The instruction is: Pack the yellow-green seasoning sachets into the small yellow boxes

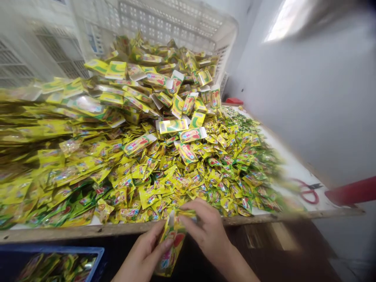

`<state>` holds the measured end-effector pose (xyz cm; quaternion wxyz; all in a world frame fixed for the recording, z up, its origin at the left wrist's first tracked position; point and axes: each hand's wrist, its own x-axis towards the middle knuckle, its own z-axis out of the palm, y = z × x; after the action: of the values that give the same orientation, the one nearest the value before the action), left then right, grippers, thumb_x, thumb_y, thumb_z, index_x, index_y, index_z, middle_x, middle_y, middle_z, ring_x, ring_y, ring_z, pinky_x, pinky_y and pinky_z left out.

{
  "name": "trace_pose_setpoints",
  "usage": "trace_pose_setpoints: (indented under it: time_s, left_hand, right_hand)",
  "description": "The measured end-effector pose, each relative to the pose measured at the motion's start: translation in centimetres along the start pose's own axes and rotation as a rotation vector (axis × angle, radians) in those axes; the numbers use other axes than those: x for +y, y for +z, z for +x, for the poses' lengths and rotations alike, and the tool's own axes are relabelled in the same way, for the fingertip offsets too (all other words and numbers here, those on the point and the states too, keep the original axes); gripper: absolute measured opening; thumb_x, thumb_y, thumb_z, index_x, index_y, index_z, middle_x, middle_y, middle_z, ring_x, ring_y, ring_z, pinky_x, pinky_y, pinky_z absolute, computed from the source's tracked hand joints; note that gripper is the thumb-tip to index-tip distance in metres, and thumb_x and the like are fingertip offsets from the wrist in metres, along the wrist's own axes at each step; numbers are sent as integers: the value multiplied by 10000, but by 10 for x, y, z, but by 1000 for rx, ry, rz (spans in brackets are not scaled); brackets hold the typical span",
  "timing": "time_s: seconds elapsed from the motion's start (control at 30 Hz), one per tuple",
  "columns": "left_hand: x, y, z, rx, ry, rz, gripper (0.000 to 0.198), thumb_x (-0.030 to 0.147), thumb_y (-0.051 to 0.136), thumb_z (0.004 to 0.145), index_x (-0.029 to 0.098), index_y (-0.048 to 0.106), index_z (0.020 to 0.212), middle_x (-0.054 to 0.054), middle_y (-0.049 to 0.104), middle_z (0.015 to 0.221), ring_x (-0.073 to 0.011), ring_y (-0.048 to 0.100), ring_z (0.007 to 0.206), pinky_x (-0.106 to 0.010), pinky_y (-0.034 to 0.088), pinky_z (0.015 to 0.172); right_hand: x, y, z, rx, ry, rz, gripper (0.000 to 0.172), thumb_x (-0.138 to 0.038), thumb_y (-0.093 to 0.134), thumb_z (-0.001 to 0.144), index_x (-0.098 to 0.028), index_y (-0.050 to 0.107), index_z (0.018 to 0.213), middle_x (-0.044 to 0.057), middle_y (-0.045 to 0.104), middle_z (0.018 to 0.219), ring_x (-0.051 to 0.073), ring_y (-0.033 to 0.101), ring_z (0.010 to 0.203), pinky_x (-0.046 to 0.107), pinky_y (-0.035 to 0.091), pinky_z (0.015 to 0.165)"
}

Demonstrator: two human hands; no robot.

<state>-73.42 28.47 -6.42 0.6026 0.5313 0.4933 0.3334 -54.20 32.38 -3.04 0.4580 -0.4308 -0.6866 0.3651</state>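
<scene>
My left hand (143, 250) is closed round a small yellow carton (172, 256) with red and green print, held upright just off the table's front edge. The carton's white flap stands up at its open top. At that opening my right hand (210, 229) pinches a small yellow sachet (190, 214), partly covered by the fingers. How far the sachet is inside the carton I cannot tell. Beyond both hands spreads a heap of yellow and green sachets (176, 182). Loose yellow cartons (173, 125) with open white flaps lie on top of it.
A white plastic crate (229, 35) lies tipped at the back, with cartons spilling out. Red-handled scissors (310, 192) lie at the right, near a red tube-like object (352, 191). Below the table edge (58, 234), a blue bin (100, 254) holds packets. A wall (308, 98) borders the right.
</scene>
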Motion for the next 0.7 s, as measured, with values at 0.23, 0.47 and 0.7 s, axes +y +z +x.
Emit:
trace_pose_setpoints:
  time_s: [0.23, 0.47, 0.7]
  left_hand:
    - [2, -4, -5, -17, -14, -145, 259, 385, 556, 900, 265, 667, 1101, -19, 713, 1071, -233, 615, 1018, -297, 459, 916]
    - [-29, 7, -22, -151, -151, -344, 369, 381, 773, 729, 229, 623, 1030, -25, 734, 896, -208, 661, 839, -283, 476, 743]
    - [-26, 10, -59, -31, -229, -424, 262, 413, 712, 787, 231, 631, 958, -14, 736, 885, -197, 662, 839, -278, 487, 761]
  right_hand:
    - [-11, 3, -12, -264, 22, -199, 180, -120, 619, 829, -221, 698, 955, 21, 643, 885, 171, 576, 836, 254, 430, 752]
    - [-5, 5, -22, -561, 186, -102, 137, -125, 639, 772, -214, 732, 817, -33, 632, 725, 132, 571, 675, 192, 417, 611]
    - [-18, 14, -16, -713, 195, -51, 351, -100, 696, 745, -256, 689, 1059, -5, 654, 946, 157, 622, 856, 218, 464, 762]
